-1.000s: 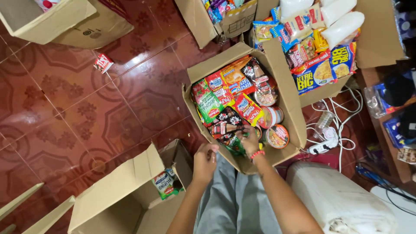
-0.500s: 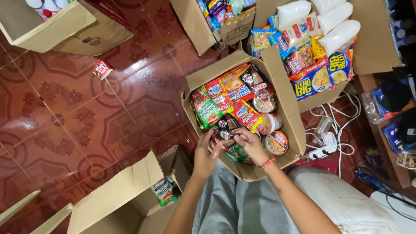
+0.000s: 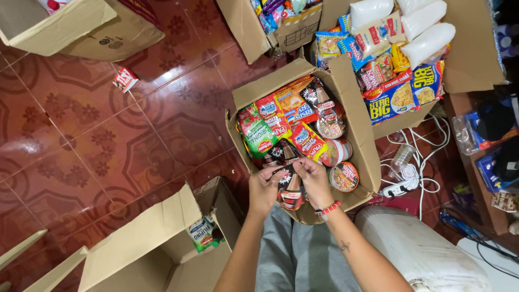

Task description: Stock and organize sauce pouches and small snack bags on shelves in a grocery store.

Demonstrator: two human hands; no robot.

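Observation:
An open cardboard box [image 3: 357, 135] sits on the floor in front of my knees, packed with colourful snack packets, sachets and round tins. My left hand [image 3: 266, 188] and my right hand [image 3: 312, 181] meet over its near edge. Both pinch the top of one dark sachet pack [image 3: 290, 190] with a bottle pictured on it. More dark sachets [image 3: 284, 152] lie just beyond my fingers. A red bead bracelet [image 3: 328, 208] circles my right wrist.
A second open box [image 3: 157, 243] with a green packet [image 3: 203, 233] stands at my left knee. Other boxes of noodle packs [image 3: 400, 97] and white bags [image 3: 427, 40] sit behind. A power strip with white cables [image 3: 400, 186] lies to the right. A small red-and-white packet [image 3: 125, 79] lies on the tiles.
Both hands rose from the box's near edge and came together. They now hold a dark sachet pack between them above the box's front wall.

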